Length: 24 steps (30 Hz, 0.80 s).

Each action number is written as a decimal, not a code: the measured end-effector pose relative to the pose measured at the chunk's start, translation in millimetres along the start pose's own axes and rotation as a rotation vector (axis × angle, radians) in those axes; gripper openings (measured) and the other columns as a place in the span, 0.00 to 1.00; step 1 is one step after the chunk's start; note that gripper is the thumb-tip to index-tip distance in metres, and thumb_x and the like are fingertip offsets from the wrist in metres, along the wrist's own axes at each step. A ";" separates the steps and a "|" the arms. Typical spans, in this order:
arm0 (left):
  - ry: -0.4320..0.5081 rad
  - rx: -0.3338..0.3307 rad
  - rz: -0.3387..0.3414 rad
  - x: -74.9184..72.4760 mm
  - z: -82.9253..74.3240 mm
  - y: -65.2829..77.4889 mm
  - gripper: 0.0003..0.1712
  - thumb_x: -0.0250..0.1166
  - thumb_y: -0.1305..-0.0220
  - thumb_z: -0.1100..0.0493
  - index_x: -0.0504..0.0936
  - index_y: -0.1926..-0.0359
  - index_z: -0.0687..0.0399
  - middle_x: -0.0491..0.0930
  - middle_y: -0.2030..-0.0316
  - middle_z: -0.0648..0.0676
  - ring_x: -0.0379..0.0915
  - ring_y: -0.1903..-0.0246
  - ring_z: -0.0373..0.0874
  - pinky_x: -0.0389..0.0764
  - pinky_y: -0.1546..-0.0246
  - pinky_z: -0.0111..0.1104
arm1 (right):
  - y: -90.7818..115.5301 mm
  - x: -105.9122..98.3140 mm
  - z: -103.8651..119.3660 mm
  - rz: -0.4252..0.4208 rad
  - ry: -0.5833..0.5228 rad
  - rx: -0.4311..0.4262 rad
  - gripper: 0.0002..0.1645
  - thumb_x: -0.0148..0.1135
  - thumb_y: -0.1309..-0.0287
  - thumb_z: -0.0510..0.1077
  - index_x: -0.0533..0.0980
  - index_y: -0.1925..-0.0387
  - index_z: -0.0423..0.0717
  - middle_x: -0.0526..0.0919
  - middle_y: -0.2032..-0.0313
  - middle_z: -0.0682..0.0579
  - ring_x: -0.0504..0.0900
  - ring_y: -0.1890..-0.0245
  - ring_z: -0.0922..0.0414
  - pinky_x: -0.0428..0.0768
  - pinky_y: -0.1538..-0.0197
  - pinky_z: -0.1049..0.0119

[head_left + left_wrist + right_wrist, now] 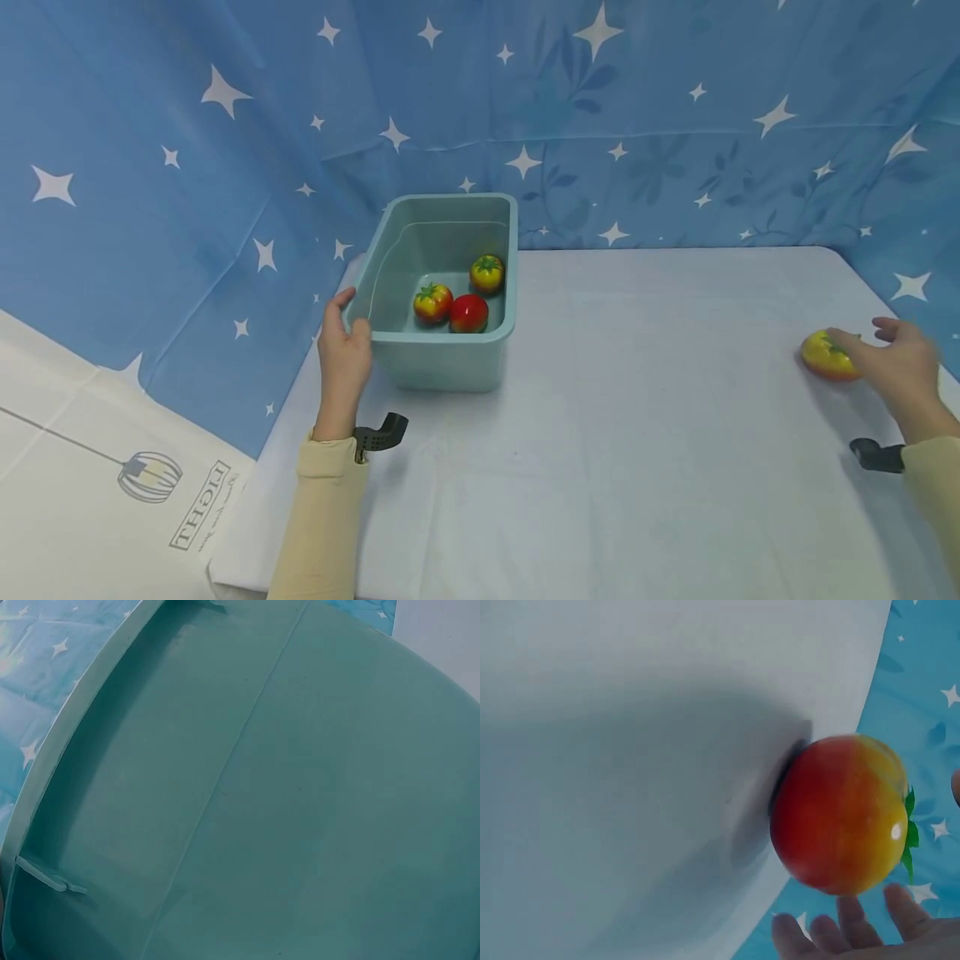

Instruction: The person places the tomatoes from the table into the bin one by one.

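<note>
At the near left corner of a teal plastic bin [442, 364], my left hand [345, 354] grips the rim, thumb on the near side and fingers at the left edge. The bin's wall [285, 795] fills the left wrist view, hiding that hand. A yellow-red toy tomato [827, 356] with green leaves lies at the table's right side. My right hand [900, 367] reaches over it with thumb and fingers spread apart. In the right wrist view, the fingers [855, 926] are right beside the tomato [840, 814], not curled round it.
Inside the bin lie two yellow-red tomatoes [432, 303] with green leaves and a red one [468, 313]. A white cloth covers the table [645, 417]. Behind it hangs a blue curtain [645, 125] with white stars; a cream printed cloth [90, 467] is at the left.
</note>
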<state>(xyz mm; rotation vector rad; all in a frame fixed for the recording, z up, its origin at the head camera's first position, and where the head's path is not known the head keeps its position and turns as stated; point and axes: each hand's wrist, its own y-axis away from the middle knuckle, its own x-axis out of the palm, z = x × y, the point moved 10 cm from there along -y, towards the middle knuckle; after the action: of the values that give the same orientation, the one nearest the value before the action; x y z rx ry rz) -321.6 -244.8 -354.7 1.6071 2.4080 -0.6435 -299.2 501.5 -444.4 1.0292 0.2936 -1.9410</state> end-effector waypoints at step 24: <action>0.018 0.011 -0.007 0.1 -1.2 -1.5 0.32 0.44 0.36 0.63 0.63 0.29 0.52 0.66 0.34 0.57 0.56 0.76 0.52 0.63 0.69 0.40 | 3.2 34.4 4.8 0.122 0.025 -0.018 0.65 0.55 0.42 0.69 0.35 0.26 0.33 0.41 0.30 0.24 0.48 0.35 0.27 0.56 0.37 0.31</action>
<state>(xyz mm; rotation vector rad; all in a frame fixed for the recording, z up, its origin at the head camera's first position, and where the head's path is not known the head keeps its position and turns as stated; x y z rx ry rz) -323.0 -244.6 -353.3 1.6158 2.4283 -0.6482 -308.1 476.4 -466.8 1.0363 0.2562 -1.8142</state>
